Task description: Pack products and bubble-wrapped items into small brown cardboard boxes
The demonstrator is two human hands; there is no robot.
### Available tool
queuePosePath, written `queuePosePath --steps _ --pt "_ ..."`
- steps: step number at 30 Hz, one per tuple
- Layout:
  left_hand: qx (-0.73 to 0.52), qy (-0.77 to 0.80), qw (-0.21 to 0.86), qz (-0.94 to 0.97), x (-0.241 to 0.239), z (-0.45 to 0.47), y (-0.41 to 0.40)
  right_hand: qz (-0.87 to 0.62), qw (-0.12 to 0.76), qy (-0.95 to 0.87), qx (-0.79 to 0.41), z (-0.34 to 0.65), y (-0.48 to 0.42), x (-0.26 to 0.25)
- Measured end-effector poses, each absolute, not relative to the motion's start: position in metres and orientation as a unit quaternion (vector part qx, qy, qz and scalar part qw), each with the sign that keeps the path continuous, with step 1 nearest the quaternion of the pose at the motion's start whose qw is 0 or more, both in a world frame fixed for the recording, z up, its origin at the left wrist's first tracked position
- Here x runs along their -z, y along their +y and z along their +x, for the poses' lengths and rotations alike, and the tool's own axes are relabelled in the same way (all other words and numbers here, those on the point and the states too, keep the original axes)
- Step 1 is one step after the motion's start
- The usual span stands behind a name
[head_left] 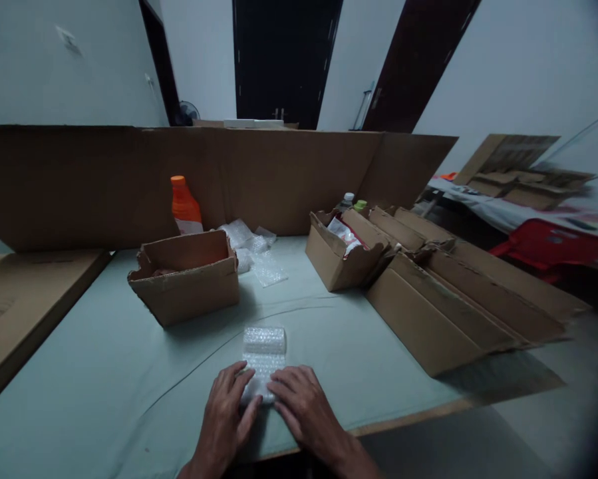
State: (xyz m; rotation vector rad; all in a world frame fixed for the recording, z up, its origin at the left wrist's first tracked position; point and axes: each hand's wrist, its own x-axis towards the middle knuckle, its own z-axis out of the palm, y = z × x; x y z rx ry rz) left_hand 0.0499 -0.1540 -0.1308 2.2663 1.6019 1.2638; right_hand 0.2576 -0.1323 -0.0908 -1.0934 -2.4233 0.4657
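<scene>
A strip of bubble wrap lies on the pale green table near its front edge, its far end rolled up. My left hand rests on the strip's near left corner, fingers stretched flat. My right hand presses the near right corner, fingers also flat and slightly spread. Both hands touch the wrap and neither grips it.
An open cardboard box stands behind the wrap to the left, with an orange bottle and loose bubble wrap pieces behind it. At right are a box holding bottles and flattened cartons. A tall cardboard sheet walls the back.
</scene>
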Motion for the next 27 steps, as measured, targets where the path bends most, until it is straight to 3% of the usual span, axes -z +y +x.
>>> queuePosePath --steps 4,8,13,18,23,27 --pt "-0.418 0.477 0.115 0.765 0.126 0.045 -0.169 -0.386 0.252 -0.855 -0.237 0.263 -0.134 0.097" --pt "-0.411 0.487 0.17 0.751 0.122 0.044 -0.172 -0.39 0.231 -0.855 -0.252 0.273 -0.14 0.095" --pt "-0.406 0.542 0.117 0.726 0.128 0.05 -0.146 -0.418 0.194 -0.871 -0.168 0.261 -0.128 0.093" --pt "-0.419 0.55 0.035 0.722 0.135 0.045 -0.145 -0.412 0.218 -0.862 -0.2 0.25 -0.118 0.095" --pt "-0.396 0.516 0.098 0.753 0.13 0.037 -0.172 -0.395 0.223 -0.846 -0.281 0.258 -0.127 0.089" --pt "-0.375 0.537 0.143 0.742 0.125 0.041 -0.162 -0.423 0.213 -0.847 -0.24 0.252 -0.12 0.087"
